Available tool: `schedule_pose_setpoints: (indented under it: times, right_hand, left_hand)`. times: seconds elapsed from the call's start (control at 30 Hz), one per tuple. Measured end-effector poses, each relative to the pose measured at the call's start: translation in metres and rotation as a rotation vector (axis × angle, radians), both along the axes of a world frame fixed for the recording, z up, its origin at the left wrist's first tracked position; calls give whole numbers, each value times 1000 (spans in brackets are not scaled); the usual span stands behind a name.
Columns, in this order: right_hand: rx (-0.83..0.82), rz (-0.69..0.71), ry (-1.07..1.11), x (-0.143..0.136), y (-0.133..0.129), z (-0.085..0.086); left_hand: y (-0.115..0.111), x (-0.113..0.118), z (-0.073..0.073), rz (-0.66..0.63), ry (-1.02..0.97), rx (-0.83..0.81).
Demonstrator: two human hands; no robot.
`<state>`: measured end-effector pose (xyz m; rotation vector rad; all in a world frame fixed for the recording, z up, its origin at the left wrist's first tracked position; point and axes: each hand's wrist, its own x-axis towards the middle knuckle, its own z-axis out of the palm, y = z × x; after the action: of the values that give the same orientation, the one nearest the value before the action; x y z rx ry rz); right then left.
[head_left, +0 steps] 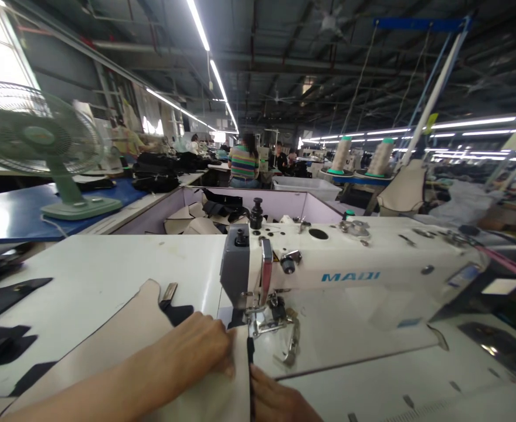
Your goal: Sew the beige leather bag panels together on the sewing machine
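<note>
A large cream fabric panel [128,337] with dark edging lies across the white sewing table. My left hand [203,343] rests over it, fingers curled and closed on the fabric near its right side. Along the dark edge strip, my right hand [278,395] is closed on the panel's border from the right; its fingertips are partly hidden. Just beyond both hands stands the presser foot area [262,319] of a white sewing machine [363,258]. The panel's edge reaches close to the foot, and I cannot tell whether it lies under it.
Black fabric pieces [7,299] lie at the left of the white tabletop [95,264]. A green fan [60,152] stands on a blue table. Behind the machine is a bin [240,192] of cut pieces. Thread cones [340,155] stand at the right; people work farther back.
</note>
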<state>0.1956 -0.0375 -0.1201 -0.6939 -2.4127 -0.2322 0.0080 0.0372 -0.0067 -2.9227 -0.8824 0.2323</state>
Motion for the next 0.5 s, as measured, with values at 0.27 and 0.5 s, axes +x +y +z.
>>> schedule_pose_setpoints:
  times: [0.27, 0.5]
  right_hand:
    - [140, -17, 193, -7, 17, -1]
    - [94, -87, 152, -9, 17, -30]
  left_hand:
    - [-1, -3, 7, -38, -73, -72]
    - [-11, 5, 17, 38, -29, -88]
